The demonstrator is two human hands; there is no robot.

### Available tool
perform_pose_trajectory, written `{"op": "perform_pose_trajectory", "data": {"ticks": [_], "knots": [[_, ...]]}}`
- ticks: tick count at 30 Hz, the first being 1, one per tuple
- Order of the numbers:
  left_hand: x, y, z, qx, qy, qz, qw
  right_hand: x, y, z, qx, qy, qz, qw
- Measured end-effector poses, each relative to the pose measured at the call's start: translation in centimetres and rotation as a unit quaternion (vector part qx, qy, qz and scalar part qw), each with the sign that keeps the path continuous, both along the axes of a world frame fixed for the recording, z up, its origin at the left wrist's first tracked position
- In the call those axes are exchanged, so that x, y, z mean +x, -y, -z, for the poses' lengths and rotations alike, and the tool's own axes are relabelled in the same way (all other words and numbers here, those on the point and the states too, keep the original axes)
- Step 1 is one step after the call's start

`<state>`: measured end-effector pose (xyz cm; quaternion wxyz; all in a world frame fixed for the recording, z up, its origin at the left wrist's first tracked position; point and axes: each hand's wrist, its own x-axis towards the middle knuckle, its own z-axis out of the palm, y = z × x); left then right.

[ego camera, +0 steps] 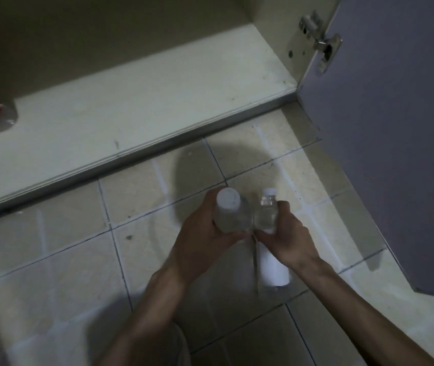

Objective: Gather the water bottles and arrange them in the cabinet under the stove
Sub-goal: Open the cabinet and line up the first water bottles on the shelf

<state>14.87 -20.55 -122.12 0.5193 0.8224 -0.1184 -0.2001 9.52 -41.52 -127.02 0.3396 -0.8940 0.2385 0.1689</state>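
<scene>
The left hand (205, 228) gripped one clear water bottle (233, 213) and the right hand (287, 235) gripped a second bottle (267, 215), the two bottles touching above the tiled floor (65, 260). Beyond the hands lay the open cabinet's shelf (136, 101), its door (395, 128) to their right.

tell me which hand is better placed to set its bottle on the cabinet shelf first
Likely the left hand: its bottle sits nearer the shelf; the right hand is beside the open door.

No text can be read anywhere. The white label (274, 268) on the right-hand bottle (267, 216) shows blank and blurred.
</scene>
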Motion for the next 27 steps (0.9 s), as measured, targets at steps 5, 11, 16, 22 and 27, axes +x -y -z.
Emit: {"op": "perform_pose_trajectory", "data": {"ticks": [5, 11, 16, 22, 27], "knots": [[2.5, -5.0, -3.7, 0.001, 0.031, -0.118, 0.993, 5.3, -3.2, -6.1, 0.025, 0.173, -0.089, 0.981], [4.1, -12.4, -7.6, 0.034, 0.108, -0.224, 0.968, 11.2, -9.5, -13.6, 0.072, 0.315, -0.186, 0.928], [5.8, -16.5, -10.8, 0.027, 0.156, -0.268, 0.95, 14.4, -14.3, -16.9, 0.064, 0.398, -0.258, 0.878], [10.6, -19.6, -13.5, 0.038, 0.204, -0.301, 0.931, 19.0, -20.2, -19.6, 0.108, 0.388, -0.266, 0.876], [15.1, -21.9, -13.5, 0.058, 0.198, -0.323, 0.924, 22.9, -23.8, -20.3, 0.104, 0.401, -0.286, 0.864]]}}
